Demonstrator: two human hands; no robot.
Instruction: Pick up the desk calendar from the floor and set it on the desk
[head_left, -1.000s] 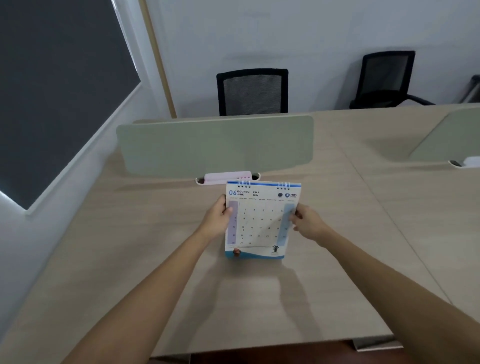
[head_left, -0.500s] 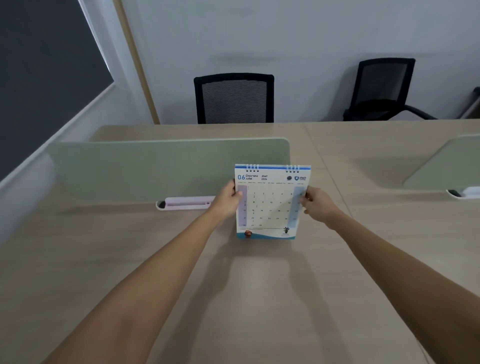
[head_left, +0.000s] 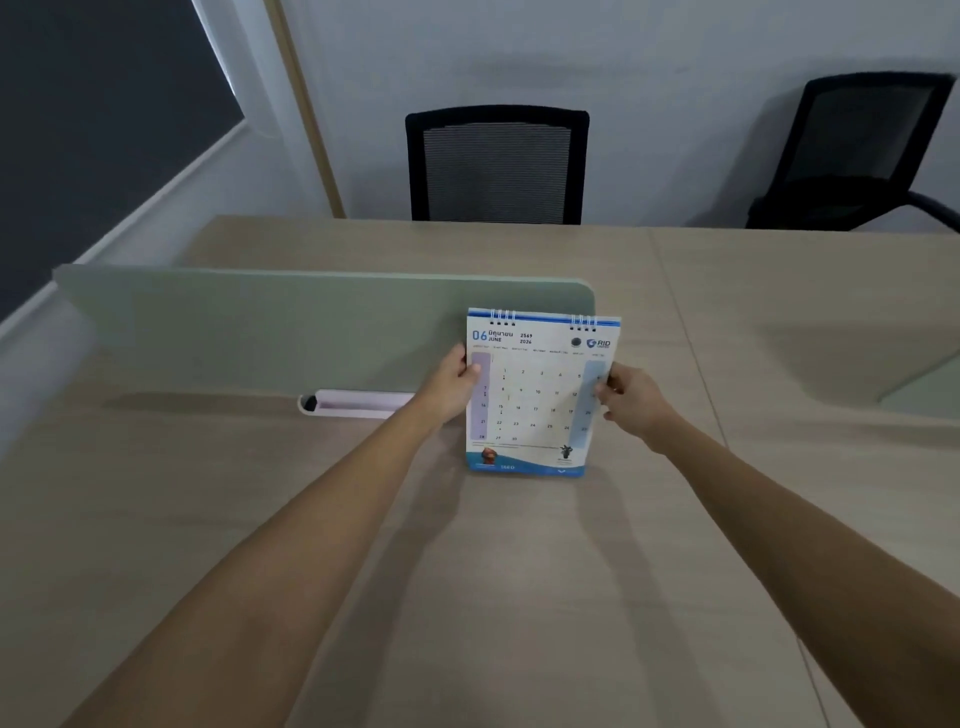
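The desk calendar (head_left: 537, 395), white with a blue top band, spiral rings and a June page, stands upright with its bottom edge on the light wooden desk (head_left: 519, 597), just in front of the green divider panel. My left hand (head_left: 452, 387) grips its left edge and my right hand (head_left: 631, 402) grips its right edge. Both arms reach forward across the desk.
A pale green divider panel (head_left: 260, 332) runs across the desk behind the calendar, with a pink cable tray (head_left: 358, 404) at its foot. A second divider (head_left: 924, 384) sits at the right. Two black mesh chairs (head_left: 496, 166) (head_left: 862, 150) stand beyond the desk by the wall.
The calendar has moved further from me across the desk, up to the divider's right end, still held in both hands. The view has shifted forward and to the right.
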